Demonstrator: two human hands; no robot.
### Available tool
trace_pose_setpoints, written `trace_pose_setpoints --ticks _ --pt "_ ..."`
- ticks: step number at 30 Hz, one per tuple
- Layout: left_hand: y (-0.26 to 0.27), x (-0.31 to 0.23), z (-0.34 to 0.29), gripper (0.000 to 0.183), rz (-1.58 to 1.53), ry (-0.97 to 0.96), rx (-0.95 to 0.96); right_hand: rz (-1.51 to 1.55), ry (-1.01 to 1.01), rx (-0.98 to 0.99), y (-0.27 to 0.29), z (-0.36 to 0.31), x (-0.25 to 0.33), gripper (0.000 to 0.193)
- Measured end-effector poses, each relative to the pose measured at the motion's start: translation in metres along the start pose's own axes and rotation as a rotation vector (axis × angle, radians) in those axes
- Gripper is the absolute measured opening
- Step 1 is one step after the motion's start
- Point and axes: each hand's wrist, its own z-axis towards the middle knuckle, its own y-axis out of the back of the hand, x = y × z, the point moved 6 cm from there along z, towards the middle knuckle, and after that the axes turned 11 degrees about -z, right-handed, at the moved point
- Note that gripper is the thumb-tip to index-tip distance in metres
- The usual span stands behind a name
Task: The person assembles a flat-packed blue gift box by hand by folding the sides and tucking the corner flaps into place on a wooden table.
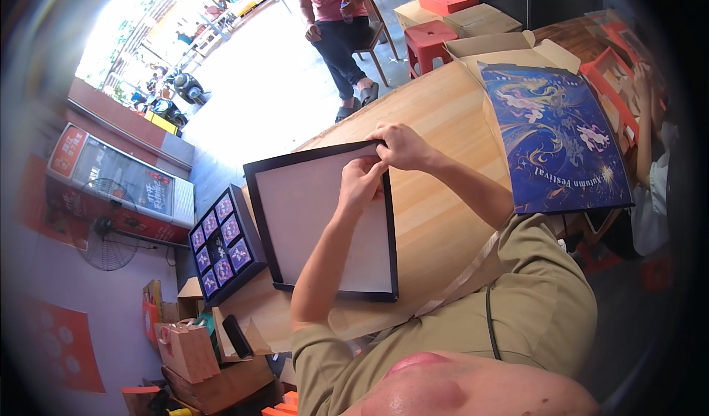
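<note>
A shallow dark-blue box lid (317, 216) with a pale inside lies open side up on the wooden table in front of me. At its far right corner, my left hand (362, 183) has its fingers closed on the inner side of the rim. My right hand (402, 147) pinches the same corner from the outer side, its fingertips touching the left hand's. What the fingertips cover at that corner is hidden. To the left stands a dark-blue box (255, 253) holding several small patterned purple boxes, set around a dark centre piece.
A printed blue panel (557, 135) leans over a cardboard carton (509, 45) at right. Beside it, another person's arms (644, 106) reach to a red box (613, 87). A black phone-like object (237, 335) lies at the table's near left edge. A person (336, 17) sits beyond, near a red stool (428, 45).
</note>
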Motion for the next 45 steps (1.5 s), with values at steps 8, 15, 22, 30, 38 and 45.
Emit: trace_pose_setpoints --ticks 8,15,22,30,38,45 --pt "-0.002 0.015 0.006 0.022 -0.305 0.080 0.052 0.000 0.044 -0.022 -0.001 -0.003 0.003 0.035" --pt "0.000 0.001 0.012 0.020 0.139 -0.122 -0.027 0.030 0.034 0.026 -0.005 -0.002 0.000 0.033" --pt "-0.008 0.004 0.000 0.017 0.354 -0.483 -0.217 0.005 0.027 0.060 -0.017 0.001 -0.017 0.037" --pt "-0.029 0.031 -0.011 0.040 0.723 -0.459 -0.010 -0.189 0.038 0.163 -0.033 0.000 -0.037 0.036" --pt "-0.055 0.080 -0.015 0.039 0.786 -0.458 0.093 -0.539 0.186 0.529 -0.061 -0.012 -0.053 0.031" --pt "-0.062 0.085 -0.024 0.040 0.823 -0.424 0.198 -0.467 0.241 0.528 -0.056 -0.017 -0.047 0.035"
